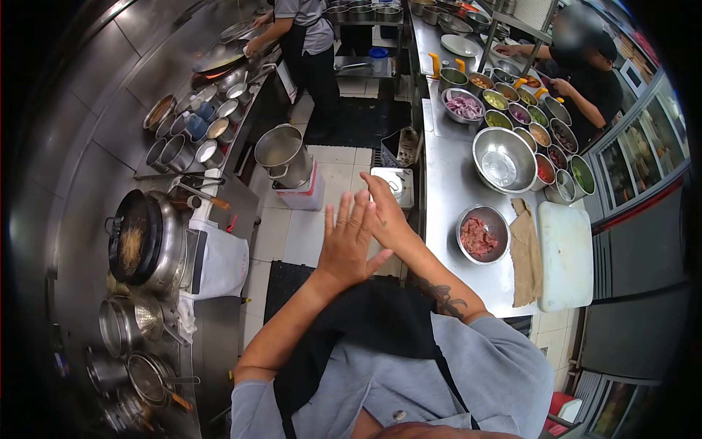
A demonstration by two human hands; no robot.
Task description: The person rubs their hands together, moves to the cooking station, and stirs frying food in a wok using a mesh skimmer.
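Note:
My hands meet in front of my chest, above the floor between the two counters. My left hand shows its back, with its fingers stretched out and apart and its thumb pointing right. Against or just behind it lies my right hand, stretched out flat, some of its fingers hidden by the left. I see nothing held in either hand. On the right counter, a steel bowl of raw sliced meat is the nearest food, beside a brown cloth and a white cutting board.
A large pot stands on a white container ahead. Left, a wok sits on the stove near stacked strainers. Several ingredient tins and an empty steel bowl line the right counter. Two people work nearby, far left-centre and far right.

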